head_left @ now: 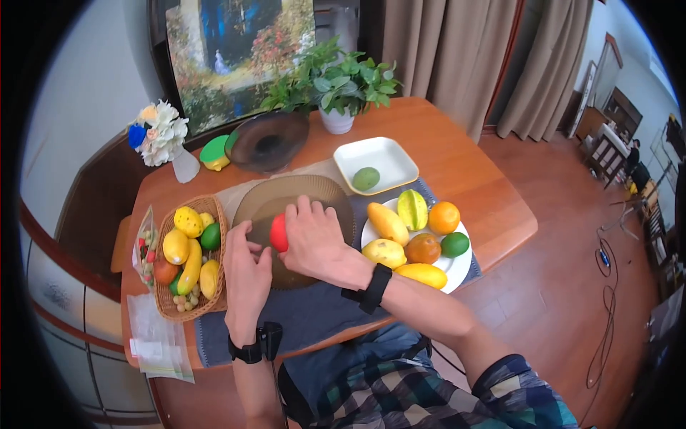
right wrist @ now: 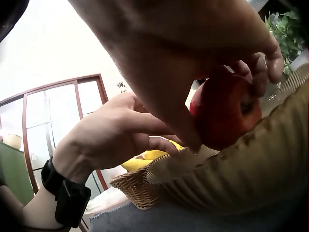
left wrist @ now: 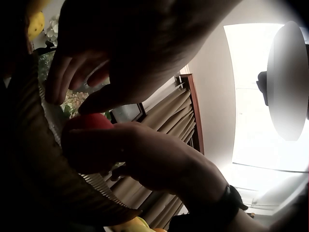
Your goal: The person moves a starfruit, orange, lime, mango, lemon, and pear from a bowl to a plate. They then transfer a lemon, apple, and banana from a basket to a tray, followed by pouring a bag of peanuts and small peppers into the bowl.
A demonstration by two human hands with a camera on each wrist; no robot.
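Observation:
A red apple (head_left: 279,233) is held in my right hand (head_left: 314,239), over the ribbed brown glass bowl (head_left: 332,193). In the right wrist view the thumb and fingers go round the apple (right wrist: 224,111), and its stem hollow faces the bowl's rim. My left hand (head_left: 246,275) is at the bowl's left side, fingers loosely bent and holding nothing. In the left wrist view its fingertips hang just above the apple (left wrist: 89,123). The right palm hides part of the apple in the head view.
Left of the bowl stands a wicker basket (head_left: 163,304) of mixed fruit. A white plate (head_left: 457,268) of fruit is at the right. Behind are a white dish (head_left: 389,150) with a green fruit (head_left: 366,179), a dark glass plate (head_left: 268,139), a potted plant (head_left: 337,121) and a flower vase (head_left: 186,168).

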